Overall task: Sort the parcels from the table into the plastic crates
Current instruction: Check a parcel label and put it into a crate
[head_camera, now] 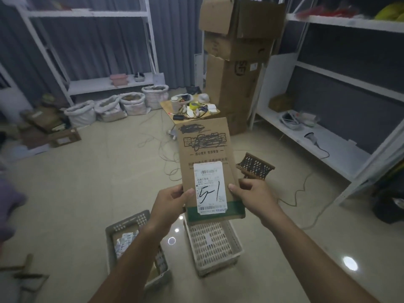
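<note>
Both hands are holding a flat cardboard parcel (205, 162) labelled 51 at centre frame, left hand (172, 204) and right hand (253, 193) pinching its lower edges. At seven o'clock the grey crate (131, 221) is already holding packets; the white crate (234, 239) at six o'clock is looking empty, so sorting seems partway

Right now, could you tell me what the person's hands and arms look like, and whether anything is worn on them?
Both forearms are bare up to the frame's bottom edge: no sleeves show. The left hand and right hand wear no gloves, and no watch, ring or wristband is visible. The nails look short and unpainted.
</note>
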